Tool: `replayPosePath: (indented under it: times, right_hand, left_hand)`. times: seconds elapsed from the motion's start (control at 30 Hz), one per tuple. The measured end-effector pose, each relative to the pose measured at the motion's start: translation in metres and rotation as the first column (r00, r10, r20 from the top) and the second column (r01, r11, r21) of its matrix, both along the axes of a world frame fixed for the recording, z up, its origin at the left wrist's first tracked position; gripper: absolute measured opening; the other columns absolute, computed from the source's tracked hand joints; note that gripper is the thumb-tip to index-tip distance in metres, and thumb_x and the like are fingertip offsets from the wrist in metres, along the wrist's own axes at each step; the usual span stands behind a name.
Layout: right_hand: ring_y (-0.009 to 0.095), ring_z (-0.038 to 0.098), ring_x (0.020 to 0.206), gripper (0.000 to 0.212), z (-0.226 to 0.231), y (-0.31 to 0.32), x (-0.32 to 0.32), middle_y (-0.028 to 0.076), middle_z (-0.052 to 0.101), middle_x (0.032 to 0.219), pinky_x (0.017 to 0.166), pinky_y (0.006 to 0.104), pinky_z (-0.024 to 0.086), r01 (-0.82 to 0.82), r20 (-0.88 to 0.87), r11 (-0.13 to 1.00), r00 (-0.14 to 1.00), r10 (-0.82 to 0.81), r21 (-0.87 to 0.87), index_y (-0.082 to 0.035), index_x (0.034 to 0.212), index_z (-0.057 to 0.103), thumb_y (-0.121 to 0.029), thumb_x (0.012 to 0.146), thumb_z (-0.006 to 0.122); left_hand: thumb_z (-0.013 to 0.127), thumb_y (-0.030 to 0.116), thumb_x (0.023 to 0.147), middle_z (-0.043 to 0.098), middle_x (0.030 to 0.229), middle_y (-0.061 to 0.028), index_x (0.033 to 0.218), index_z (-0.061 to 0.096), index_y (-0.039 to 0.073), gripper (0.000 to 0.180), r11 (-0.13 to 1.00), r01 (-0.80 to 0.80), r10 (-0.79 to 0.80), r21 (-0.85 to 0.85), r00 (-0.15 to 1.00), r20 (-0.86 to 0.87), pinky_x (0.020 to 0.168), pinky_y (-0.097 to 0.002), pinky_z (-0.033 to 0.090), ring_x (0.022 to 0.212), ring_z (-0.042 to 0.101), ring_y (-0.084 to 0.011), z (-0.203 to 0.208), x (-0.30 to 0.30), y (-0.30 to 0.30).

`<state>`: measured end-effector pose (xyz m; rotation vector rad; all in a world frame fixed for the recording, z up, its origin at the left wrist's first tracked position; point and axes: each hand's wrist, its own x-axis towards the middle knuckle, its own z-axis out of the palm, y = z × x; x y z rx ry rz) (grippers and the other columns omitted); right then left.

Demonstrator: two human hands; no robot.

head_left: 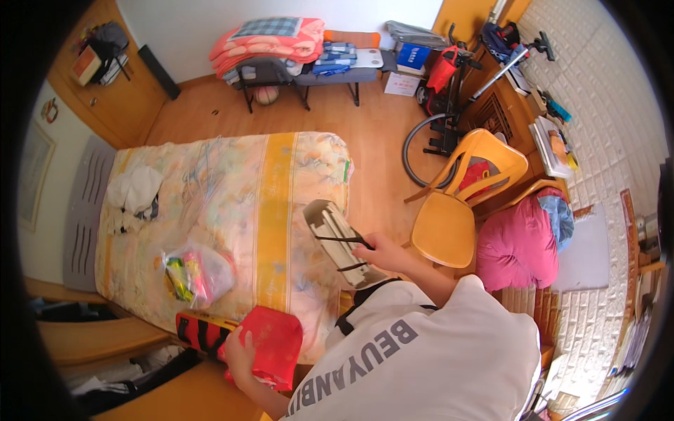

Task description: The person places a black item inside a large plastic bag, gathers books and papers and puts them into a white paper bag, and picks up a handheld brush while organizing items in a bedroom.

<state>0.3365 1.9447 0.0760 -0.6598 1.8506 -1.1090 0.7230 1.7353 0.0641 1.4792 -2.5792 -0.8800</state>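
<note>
My right hand (382, 251) is closed round the black strap of a long pale bag (334, 228). The bag hangs at the bed's near right edge, with whitish flat contents showing in its open top. My left hand (241, 349) grips the side of a shiny red bag (274, 344) at the bed's near edge; its fingertips are partly hidden against the red material. Right beside that hand lies a red and yellow bag with black straps (202, 332). A clear plastic bag (210, 274) holding green and pink packages rests on the mattress just beyond.
The patterned mattress (232, 203) fills the left, with a crumpled white cloth (135, 188) on it. A wooden chair (444, 228) stands to the right beside a pink bundle (519, 245). Farther back are an exercise bike (442, 130) and a folding bed (330, 76) piled with bedding.
</note>
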Motion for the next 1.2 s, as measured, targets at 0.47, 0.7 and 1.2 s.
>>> replayPosePath:
  times: [0.47,0.7,1.2]
  right_hand:
    - [0.005,0.042,0.056,0.022,0.002,0.090,-0.192,-0.006,0.045,0.062,0.052,0.0231,0.034,0.598,0.247,0.801,0.780,-0.575,-0.027,-0.010,0.067,0.049,-0.018,0.083,0.062]
    - [0.006,0.045,0.053,0.022,0.002,0.118,-0.303,-0.004,0.046,0.060,0.049,0.0226,0.036,0.684,0.218,0.729,0.716,-0.663,-0.029,-0.009,0.067,0.049,-0.016,0.083,0.062]
    - [0.005,0.046,0.052,0.021,-0.041,0.077,-0.543,-0.004,0.047,0.058,0.049,0.0215,0.037,0.883,0.157,0.466,0.454,-0.877,0.049,-0.009,0.067,0.051,-0.016,0.083,0.064]
  left_hand:
    - [0.061,0.025,0.084,0.061,0.106,-0.0199,0.110,0.059,0.000,0.036,0.907,0.373,-0.379,-0.196,0.926,0.010,0.088,-0.0407,0.044,0.101,0.056,-0.0351,0.034,-0.363,-0.068]
    - [0.062,0.020,0.084,0.061,0.108,-0.0189,0.110,0.059,-0.001,0.033,0.801,0.578,-0.598,-0.154,0.781,-0.180,0.089,-0.0392,0.044,0.103,0.056,-0.0344,0.100,-0.598,-0.041]
    - [0.060,0.023,0.085,0.061,0.109,-0.0190,0.109,0.060,-0.001,0.033,0.782,0.624,-0.624,0.019,0.781,0.031,0.087,-0.0376,0.045,0.099,0.057,-0.0345,0.037,-0.907,-0.170]
